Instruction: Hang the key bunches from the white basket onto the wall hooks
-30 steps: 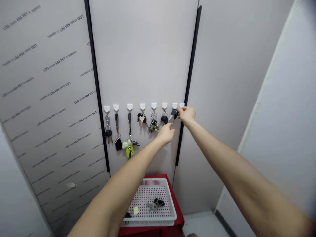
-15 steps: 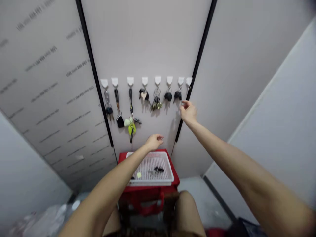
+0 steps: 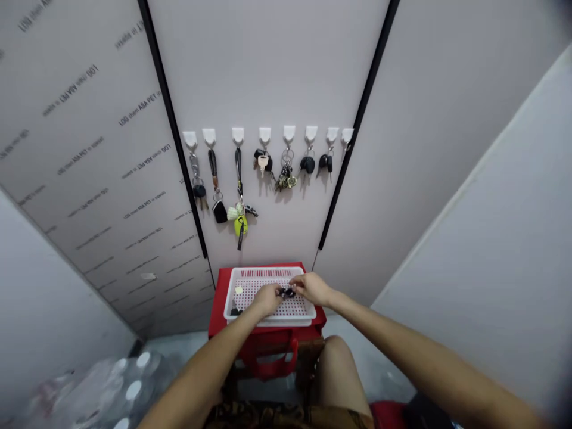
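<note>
Both my hands are down in a white perforated tray (image 3: pixel 232 295) on a red stool (image 3: pixel 217 310). My left hand (image 3: pixel 267 298) and my right hand (image 3: pixel 313 287) meet over a dark bunch of keys (image 3: pixel 286 292), with the fingers of both curled around it. A row of white hooks (image 3: pixel 266 134) is fixed to the wall above, most of them carrying key bunches. The rightmost hook (image 3: pixel 347 136) hangs bare. A black key fob (image 3: pixel 326 161) hangs on the hook beside it.
A yellow tag (image 3: pixel 238 290) and a small dark item (image 3: pixel 233 311) lie in the tray's left part. My knee (image 3: pixel 335 363) is below the stool. Clear plastic bottles (image 3: pixel 129 387) lie on the floor at lower left. Black vertical strips (image 3: pixel 346 155) divide the wall panels.
My hands dropped from the hooks to the tray; the right one let go of the black fob, now hanging on its hook. Both closed on the keys in the tray. The view tilted down.
</note>
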